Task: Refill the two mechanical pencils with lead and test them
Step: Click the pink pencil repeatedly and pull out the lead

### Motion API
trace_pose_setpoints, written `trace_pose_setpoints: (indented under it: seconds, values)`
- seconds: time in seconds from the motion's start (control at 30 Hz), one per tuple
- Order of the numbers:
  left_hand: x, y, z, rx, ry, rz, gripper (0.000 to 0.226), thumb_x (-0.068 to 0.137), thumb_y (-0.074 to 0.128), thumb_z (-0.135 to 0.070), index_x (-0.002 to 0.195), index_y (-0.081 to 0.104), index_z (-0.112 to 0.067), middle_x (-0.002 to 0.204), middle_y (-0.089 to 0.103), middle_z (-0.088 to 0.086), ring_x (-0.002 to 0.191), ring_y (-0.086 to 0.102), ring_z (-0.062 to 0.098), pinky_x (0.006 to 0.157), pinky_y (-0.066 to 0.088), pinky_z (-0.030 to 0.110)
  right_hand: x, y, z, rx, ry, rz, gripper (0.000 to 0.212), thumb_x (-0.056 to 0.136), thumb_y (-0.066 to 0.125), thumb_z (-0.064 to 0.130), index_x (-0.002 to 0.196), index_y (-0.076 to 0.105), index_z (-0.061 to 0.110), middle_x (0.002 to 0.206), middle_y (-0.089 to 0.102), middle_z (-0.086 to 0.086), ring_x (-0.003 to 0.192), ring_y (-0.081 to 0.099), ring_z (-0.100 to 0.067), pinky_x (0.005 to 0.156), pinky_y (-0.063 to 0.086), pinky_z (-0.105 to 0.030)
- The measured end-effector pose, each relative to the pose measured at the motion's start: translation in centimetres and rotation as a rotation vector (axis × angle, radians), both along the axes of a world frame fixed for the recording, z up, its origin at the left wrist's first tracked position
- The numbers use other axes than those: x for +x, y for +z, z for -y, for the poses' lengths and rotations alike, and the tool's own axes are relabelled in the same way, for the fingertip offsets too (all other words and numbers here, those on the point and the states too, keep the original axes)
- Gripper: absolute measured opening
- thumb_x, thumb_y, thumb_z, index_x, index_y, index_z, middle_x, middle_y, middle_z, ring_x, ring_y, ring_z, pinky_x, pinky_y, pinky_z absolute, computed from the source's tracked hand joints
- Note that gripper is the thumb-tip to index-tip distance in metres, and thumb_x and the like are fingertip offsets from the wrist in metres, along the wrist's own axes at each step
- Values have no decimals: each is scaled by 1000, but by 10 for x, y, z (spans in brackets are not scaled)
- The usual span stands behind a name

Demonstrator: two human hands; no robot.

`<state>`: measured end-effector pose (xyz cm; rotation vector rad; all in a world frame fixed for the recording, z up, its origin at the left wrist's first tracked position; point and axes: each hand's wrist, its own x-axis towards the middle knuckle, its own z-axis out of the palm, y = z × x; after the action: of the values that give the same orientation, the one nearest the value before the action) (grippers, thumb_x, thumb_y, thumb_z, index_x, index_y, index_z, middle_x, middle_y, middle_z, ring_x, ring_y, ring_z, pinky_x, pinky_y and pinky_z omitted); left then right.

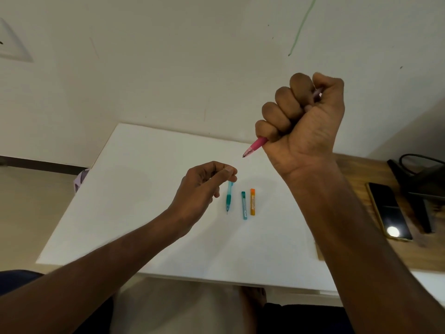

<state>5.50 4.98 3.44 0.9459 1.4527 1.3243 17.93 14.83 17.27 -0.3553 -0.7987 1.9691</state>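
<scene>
The right hand is raised well above the white board and is closed in a full fist round the pink mechanical pencil. Only the grip and tip of that pencil show below the little finger, pointing down and to the left; a pale sliver at the top of the fist, under the thumb, appears to be its cap end. The left hand pinches the top of the teal mechanical pencil between thumb and forefinger. That pencil hangs close to upright, tip down, at or just above the board; whether the tip touches cannot be told.

Two lead cases lie on the board just right of the teal pencil: a teal lead case and, just beside it, an orange lead case. Both appear closed. A phone rests on the wooden desk to the right, well apart from the work.

Judgement: with the thumb over the cap end, the step in hand looks like clicking the pink pencil to check for lead, before any refill. No loose lead is visible and no marks show on the board. The next move calls for setting one pencil down to free a hand, removing a cap and opening a case. The thin leads will snap under careless handling.
</scene>
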Motion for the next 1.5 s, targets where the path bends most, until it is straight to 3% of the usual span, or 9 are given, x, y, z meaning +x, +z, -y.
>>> trace_pose_setpoints:
  seconds: [0.17, 0.33, 0.63, 0.77, 0.87, 1.0, 1.13, 1.27, 1.5]
  values:
    - [1, 5, 2, 57, -36, 27, 22, 101, 61, -46, 106, 78, -32, 107, 80, -7, 69, 55, 3, 59, 46, 19, -2, -3, -1, -11, -103, 50, 56, 105, 21, 29, 51, 31, 23, 44, 21, 9, 37, 16, -6, 42, 23, -12]
    - [3, 12, 5, 145, -99, 126, 25, 107, 55, -35, 113, 79, -33, 114, 79, -3, 69, 53, 4, 58, 43, 20, 1, -6, -2, -35, -34, -8, 45, 104, 21, 34, 61, 20, 24, 52, 11, 7, 43, 8, -10, 42, 19, -14]
    - [1, 17, 4, 132, -101, 316, 37, 105, 47, -47, 115, 80, -33, 122, 77, -2, 69, 52, 9, 64, 40, 30, 1, -5, -4, -33, -96, -80, 52, 105, 20, 26, 54, 30, 22, 43, 21, 8, 41, 9, -9, 41, 21, -12]
    - [2, 16, 4, 115, -91, 303, 37, 104, 48, -47, 114, 80, -33, 119, 78, -3, 68, 53, 7, 62, 44, 24, 0, -5, 1, -11, -61, -41, 48, 108, 22, 36, 80, 54, 14, 42, 29, 8, 39, 15, -9, 42, 22, -14]
    - [3, 14, 3, 69, -65, 299, 40, 104, 46, -51, 113, 81, -33, 118, 78, -3, 69, 53, 8, 63, 44, 25, 0, -3, 3, 56, -47, 22, 46, 109, 23, 40, 97, 59, 13, 44, 29, 8, 38, 20, -8, 43, 24, -16]
    - [2, 14, 1, 7, -22, 313, 42, 99, 48, -57, 106, 82, -35, 114, 79, -5, 66, 54, 7, 62, 45, 24, -2, -1, 4, 116, -127, 69, 38, 109, 22, 27, 93, 54, 14, 45, 29, 8, 38, 20, -7, 45, 25, -16]
    - [1, 14, 0, 3, 1, 314, 41, 98, 48, -57, 105, 82, -35, 112, 79, -5, 65, 54, 7, 62, 45, 25, -2, -2, 5, 48, -158, 122, 39, 107, 25, 29, 101, 60, 13, 52, 20, 4, 43, 14, -11, 47, 18, -20]
    - [1, 14, 0, 5, 12, 286, 41, 100, 48, -57, 104, 82, -35, 111, 79, -5, 66, 54, 7, 62, 45, 26, -3, -5, 4, 113, -148, 104, 36, 108, 25, 27, 92, 54, 14, 48, 24, 6, 40, 17, -10, 45, 24, -17]
    - [-1, 11, -1, 135, 141, 103, 28, 111, 50, -35, 104, 76, -30, 95, 77, -9, 65, 55, 4, 57, 44, 18, -9, -26, 3, 66, -56, 279, 41, 106, 24, 32, 88, 56, 14, 55, 18, 2, 45, 14, -13, 47, 19, -21]
